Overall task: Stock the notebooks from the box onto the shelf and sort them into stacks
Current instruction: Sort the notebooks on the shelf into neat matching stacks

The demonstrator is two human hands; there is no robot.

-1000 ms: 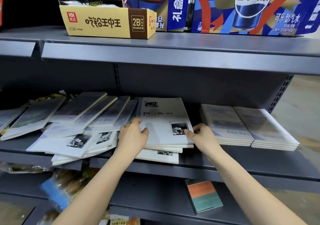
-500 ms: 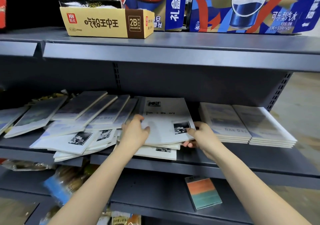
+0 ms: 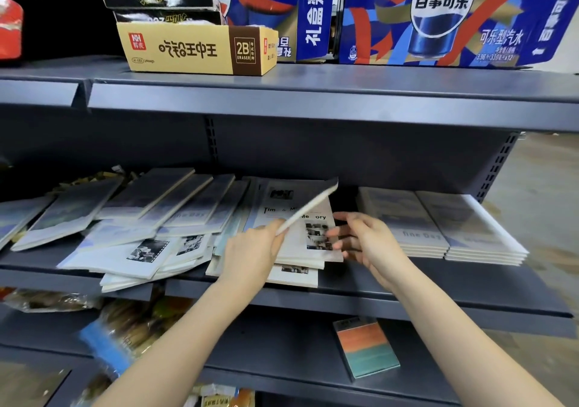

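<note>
Big grey metal shelf unit (image 3: 438, 284) in front of the person, three boards in sight. Up top, tall blue cola cartons (image 3: 438, 14) fill the right side, with a yellow cardboard eraser box (image 3: 188, 49) sitting open to their left.

The middle board is where the notebooks are. A loose fan of pale blue-and-white notebooks (image 3: 141, 218) sprawls over the left half, overlapping every which way, some hanging past the front lip. Far right, two tidy pale notebook stacks (image 3: 438, 224) sit side by side, edges touching. Between those and the mess lies a small pile of white photo-cover notebooks (image 3: 300, 250), slightly askew, its top cover's title partly hidden.

Both bare arms reach in from below. Left hand (image 3: 253, 250) pinches the near corner of one thin white notebook (image 3: 313, 207), and it's tilted up off the pile, far end in the air above the top cover. Right hand (image 3: 372, 240) hovers just right of the pile, fingers spread and loose, blurred, gripping nothing.

Down on the lower board, a small orange-and-teal notebook (image 3: 365, 347) lies alone, and bagged snacks (image 3: 125, 328) crowd the left end.
</note>
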